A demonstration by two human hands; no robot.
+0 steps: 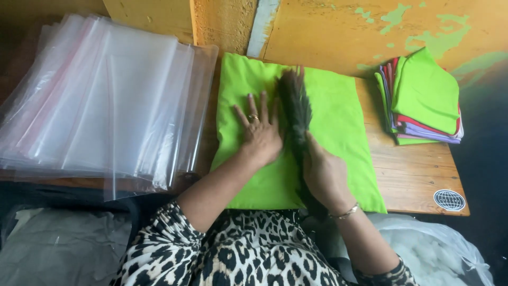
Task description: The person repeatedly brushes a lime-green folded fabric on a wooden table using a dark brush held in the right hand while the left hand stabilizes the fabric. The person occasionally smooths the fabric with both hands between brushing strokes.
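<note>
Left hand (260,131) lies flat, fingers spread, palm down on the lime-green cushion cover (338,122), a ring on one finger. Right hand (324,175) is blurred, edge-on beside it, fingers straight and together, pressing along the cover's middle and gripping nothing. The cover lies at the wooden worktop's (413,175) near edge. Clear plastic bags (106,100) are stacked at the left end, folded coloured covers (423,100) in the far right corner. Behind stands a peeling yellow wall (328,26).
</note>
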